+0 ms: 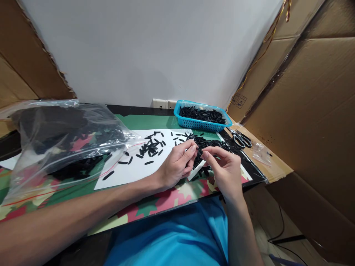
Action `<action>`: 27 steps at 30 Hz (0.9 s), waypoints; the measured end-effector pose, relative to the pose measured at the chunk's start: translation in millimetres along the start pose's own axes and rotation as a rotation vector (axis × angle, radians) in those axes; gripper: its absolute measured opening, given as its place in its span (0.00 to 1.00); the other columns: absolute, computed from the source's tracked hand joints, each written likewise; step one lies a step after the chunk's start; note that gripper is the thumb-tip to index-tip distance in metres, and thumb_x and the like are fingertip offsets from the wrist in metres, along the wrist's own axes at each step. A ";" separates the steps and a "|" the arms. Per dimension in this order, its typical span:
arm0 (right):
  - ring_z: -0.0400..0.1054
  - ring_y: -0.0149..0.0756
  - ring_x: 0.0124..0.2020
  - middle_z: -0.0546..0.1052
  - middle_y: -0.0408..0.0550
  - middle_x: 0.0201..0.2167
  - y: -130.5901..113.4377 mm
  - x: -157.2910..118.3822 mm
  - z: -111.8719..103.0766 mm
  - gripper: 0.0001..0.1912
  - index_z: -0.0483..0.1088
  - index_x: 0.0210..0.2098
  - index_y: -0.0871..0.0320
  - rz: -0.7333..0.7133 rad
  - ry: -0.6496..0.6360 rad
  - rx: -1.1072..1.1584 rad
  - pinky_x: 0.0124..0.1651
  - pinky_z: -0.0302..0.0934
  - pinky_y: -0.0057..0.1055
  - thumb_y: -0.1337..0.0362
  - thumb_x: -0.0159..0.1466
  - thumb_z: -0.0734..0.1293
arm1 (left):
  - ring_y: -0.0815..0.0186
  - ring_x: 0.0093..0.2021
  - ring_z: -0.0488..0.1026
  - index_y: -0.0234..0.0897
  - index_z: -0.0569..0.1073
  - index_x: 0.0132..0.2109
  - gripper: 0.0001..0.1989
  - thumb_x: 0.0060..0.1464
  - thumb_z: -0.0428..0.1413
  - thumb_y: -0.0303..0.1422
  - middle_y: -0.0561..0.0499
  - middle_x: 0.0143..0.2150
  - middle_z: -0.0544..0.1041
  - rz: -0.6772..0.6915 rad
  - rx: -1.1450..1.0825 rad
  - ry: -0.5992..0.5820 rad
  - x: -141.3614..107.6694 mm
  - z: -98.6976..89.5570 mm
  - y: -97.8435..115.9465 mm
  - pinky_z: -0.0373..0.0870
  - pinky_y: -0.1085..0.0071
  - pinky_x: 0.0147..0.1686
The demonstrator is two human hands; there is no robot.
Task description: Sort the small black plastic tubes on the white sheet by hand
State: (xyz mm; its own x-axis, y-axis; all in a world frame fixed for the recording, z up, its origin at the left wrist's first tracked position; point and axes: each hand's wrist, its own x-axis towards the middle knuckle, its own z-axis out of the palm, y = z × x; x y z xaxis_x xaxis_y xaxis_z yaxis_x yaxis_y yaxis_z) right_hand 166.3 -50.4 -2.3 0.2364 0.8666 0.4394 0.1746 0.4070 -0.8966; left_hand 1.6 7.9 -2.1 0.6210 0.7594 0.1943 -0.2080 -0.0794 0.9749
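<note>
My left hand is closed, its thumb and fingertips pinching a small black strip-like piece. Close beside it, my right hand has thumb and forefinger drawn together near the piece's other end; what these fingers grip is partly hidden. A narrow white strip slants down from the right fingertips toward the left hand; whether it is held I cannot tell. Under both hands lies a dense heap of similar black pieces. A looser group of black pieces is spread over the white paper on the left.
A blue plastic basket full of black pieces stands at the back. To the left sits a large clear zip bag with black contents. Scissors and a small clear bag lie right. Cardboard walls flank the table.
</note>
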 end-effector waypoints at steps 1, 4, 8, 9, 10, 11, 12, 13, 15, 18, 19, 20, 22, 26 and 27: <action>0.77 0.35 0.34 0.84 0.44 0.33 -0.2 -0.3 -0.3 0.05 0.85 0.40 0.53 0.000 0.000 0.000 0.37 0.71 0.29 0.61 0.68 0.75 | 0.77 0.14 0.47 0.41 0.64 0.39 0.18 0.74 0.50 0.48 0.65 0.16 0.57 0.003 0.008 0.001 -0.2 0.2 0.5 0.53 0.81 0.16; 0.77 0.36 0.34 0.84 0.44 0.33 -0.8 -1.1 -0.6 0.05 0.85 0.40 0.53 -0.003 0.005 -0.012 0.36 0.71 0.30 0.61 0.68 0.75 | 0.77 0.14 0.49 0.41 0.64 0.39 0.18 0.74 0.50 0.49 0.65 0.16 0.57 0.009 0.030 0.003 -0.6 0.3 1.5 0.54 0.81 0.16; 0.77 0.35 0.33 0.84 0.45 0.33 -0.9 -3.2 1.4 0.05 0.85 0.39 0.54 -0.007 0.021 -0.003 0.35 0.71 0.30 0.61 0.68 0.75 | 0.77 0.14 0.50 0.41 0.64 0.40 0.18 0.73 0.50 0.49 0.65 0.16 0.58 0.006 0.037 0.004 -1.2 0.8 2.1 0.53 0.81 0.17; 0.76 0.35 0.32 0.84 0.45 0.32 -0.5 -3.4 2.1 0.05 0.84 0.39 0.54 -0.008 0.032 0.007 0.35 0.71 0.30 0.61 0.68 0.75 | 0.77 0.14 0.49 0.41 0.65 0.40 0.17 0.73 0.50 0.49 0.65 0.16 0.58 0.004 0.033 0.003 -1.2 1.2 2.4 0.52 0.81 0.17; 0.76 0.34 0.31 0.83 0.44 0.32 0.3 -3.1 2.7 0.05 0.84 0.39 0.54 -0.012 0.048 0.015 0.34 0.71 0.30 0.61 0.68 0.75 | 0.77 0.14 0.48 0.41 0.65 0.41 0.17 0.73 0.50 0.48 0.66 0.16 0.58 0.003 0.027 0.001 -1.2 1.6 2.7 0.52 0.81 0.16; 0.76 0.34 0.30 0.83 0.44 0.31 1.4 -2.1 3.0 0.05 0.83 0.39 0.55 -0.020 0.071 0.019 0.34 0.71 0.30 0.60 0.69 0.74 | 0.76 0.14 0.48 0.41 0.65 0.41 0.17 0.73 0.50 0.48 0.66 0.15 0.58 0.001 0.021 -0.002 -1.2 2.0 3.1 0.52 0.81 0.16; 0.75 0.34 0.29 0.83 0.44 0.31 2.9 -0.2 2.9 0.06 0.83 0.39 0.55 -0.035 0.104 0.012 0.34 0.71 0.30 0.60 0.69 0.74 | 0.76 0.14 0.48 0.41 0.65 0.41 0.16 0.73 0.50 0.48 0.66 0.15 0.58 -0.001 0.015 -0.001 -1.0 2.2 3.5 0.52 0.81 0.16; 0.76 0.35 0.30 0.83 0.45 0.31 4.8 2.6 2.6 0.06 0.82 0.39 0.55 -0.057 0.143 -0.011 0.34 0.71 0.31 0.60 0.70 0.73 | 0.76 0.13 0.48 0.41 0.65 0.42 0.16 0.73 0.50 0.48 0.65 0.15 0.58 -0.006 0.007 0.004 -0.7 2.2 4.0 0.52 0.81 0.16; 0.77 0.37 0.33 0.83 0.47 0.34 8.9 9.9 1.0 0.06 0.81 0.41 0.55 -0.103 0.191 -0.116 0.37 0.71 0.33 0.61 0.70 0.72 | 0.75 0.13 0.49 0.42 0.65 0.42 0.16 0.72 0.49 0.49 0.65 0.15 0.58 -0.024 -0.017 0.027 0.2 1.4 4.7 0.51 0.81 0.15; 0.78 0.40 0.38 0.84 0.50 0.42 12.2 18.2 -1.2 0.09 0.80 0.47 0.55 -0.139 0.128 -0.297 0.43 0.71 0.36 0.65 0.68 0.72 | 0.74 0.12 0.49 0.43 0.64 0.45 0.17 0.72 0.46 0.51 0.65 0.14 0.59 -0.062 -0.081 0.058 2.1 -1.1 5.5 0.51 0.81 0.14; 0.77 0.40 0.39 0.84 0.50 0.43 11.7 18.6 -1.1 0.09 0.80 0.48 0.55 -0.144 0.085 -0.325 0.45 0.71 0.36 0.66 0.68 0.71 | 0.73 0.12 0.49 0.44 0.64 0.46 0.17 0.71 0.45 0.53 0.65 0.14 0.59 -0.073 -0.103 0.060 2.7 -1.8 5.8 0.51 0.81 0.13; 0.77 0.40 0.40 0.84 0.49 0.44 10.3 17.6 -0.3 0.09 0.80 0.47 0.55 -0.149 0.048 -0.328 0.45 0.70 0.36 0.67 0.68 0.71 | 0.73 0.12 0.49 0.45 0.63 0.48 0.18 0.71 0.45 0.54 0.65 0.14 0.60 -0.082 -0.122 0.060 3.2 -2.2 6.0 0.51 0.81 0.13; 0.76 0.39 0.41 0.83 0.48 0.43 5.4 12.4 3.0 0.06 0.81 0.43 0.54 -0.163 -0.012 -0.282 0.44 0.68 0.35 0.68 0.69 0.71 | 0.72 0.12 0.50 0.46 0.62 0.51 0.19 0.70 0.45 0.56 0.65 0.15 0.62 -0.094 -0.142 0.066 3.9 -2.4 6.4 0.51 0.81 0.13; 0.76 0.40 0.44 0.82 0.47 0.42 -7.5 0.6 11.2 0.06 0.82 0.41 0.52 -0.169 -0.155 -0.197 0.46 0.68 0.36 0.68 0.71 0.71 | 0.70 0.13 0.54 0.48 0.62 0.56 0.21 0.70 0.45 0.57 0.64 0.16 0.63 -0.108 -0.128 0.090 3.7 -1.1 5.5 0.52 0.81 0.13; 0.75 0.41 0.44 0.82 0.47 0.42 -10.7 -1.3 12.3 0.06 0.83 0.42 0.52 -0.170 -0.188 -0.207 0.47 0.68 0.37 0.67 0.71 0.72 | 0.69 0.13 0.55 0.48 0.62 0.57 0.22 0.70 0.44 0.57 0.64 0.16 0.63 -0.113 -0.126 0.085 3.6 -0.9 4.8 0.52 0.80 0.13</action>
State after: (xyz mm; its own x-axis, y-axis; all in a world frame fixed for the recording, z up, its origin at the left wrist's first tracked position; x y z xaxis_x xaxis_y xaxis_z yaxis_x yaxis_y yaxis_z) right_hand 152.4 -52.4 6.0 0.0100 0.8372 0.5468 0.3914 0.4999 -0.7726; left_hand 2.1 10.8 3.2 0.5811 0.8108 0.0696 -0.2371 0.0868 0.9676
